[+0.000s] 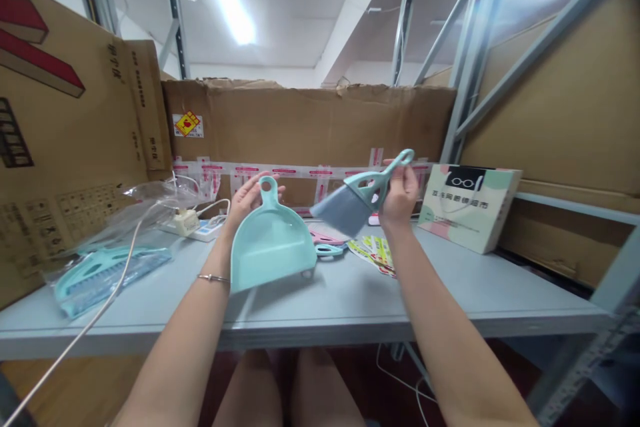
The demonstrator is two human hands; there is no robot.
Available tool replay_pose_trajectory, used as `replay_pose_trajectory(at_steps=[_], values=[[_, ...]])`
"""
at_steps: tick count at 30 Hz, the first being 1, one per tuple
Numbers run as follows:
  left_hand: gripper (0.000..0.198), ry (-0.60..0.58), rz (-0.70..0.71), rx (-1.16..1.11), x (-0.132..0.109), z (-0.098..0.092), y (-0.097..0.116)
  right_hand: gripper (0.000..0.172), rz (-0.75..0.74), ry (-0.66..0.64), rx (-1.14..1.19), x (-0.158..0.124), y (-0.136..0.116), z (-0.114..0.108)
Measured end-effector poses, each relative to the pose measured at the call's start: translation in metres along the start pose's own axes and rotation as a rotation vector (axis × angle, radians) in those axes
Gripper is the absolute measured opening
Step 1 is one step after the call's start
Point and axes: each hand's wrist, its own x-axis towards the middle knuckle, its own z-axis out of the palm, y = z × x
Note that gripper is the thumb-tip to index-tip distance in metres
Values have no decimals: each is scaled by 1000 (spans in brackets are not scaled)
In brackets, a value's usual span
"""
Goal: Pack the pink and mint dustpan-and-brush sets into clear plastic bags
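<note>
A mint-green dustpan is held up over the front of the shelf by my left hand, which is closed behind its ringed handle. To its right, my right hand grips a matching hand brush by the handle. The brush is tilted, its grey bristles pointing down and left toward the dustpan, and the two stay apart. Behind the dustpan, pink and teal handled items lie partly hidden. Bright yellow-green printed cards rest below the brush.
A plastic-wrapped teal brush set lies at the left, with a white cable crossing it. A power strip sits behind. A white-and-green box stands at right. Large cartons close off the back.
</note>
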Motion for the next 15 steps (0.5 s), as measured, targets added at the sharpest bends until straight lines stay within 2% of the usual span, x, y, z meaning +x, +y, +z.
replay_pose_trajectory(at_steps=[3, 5, 6, 11, 15], values=[[47, -135, -139, -76, -2, 12, -11, 40, 222, -314, 246, -6, -13, 8], [46, -201, -205, -111, -2, 17, -16, 41, 344, -521, 306, -18, -15, 19], [45, -226, -227, -120, -2, 19, -18, 43, 394, -575, 307, -26, -14, 25], [42, -259, -275, -124, -1, 22, -31, 51, 517, -614, 231, -65, 8, 50], [43, -170, -276, -72, -3, 16, -43, 48, 498, -644, 190, -77, 22, 49]])
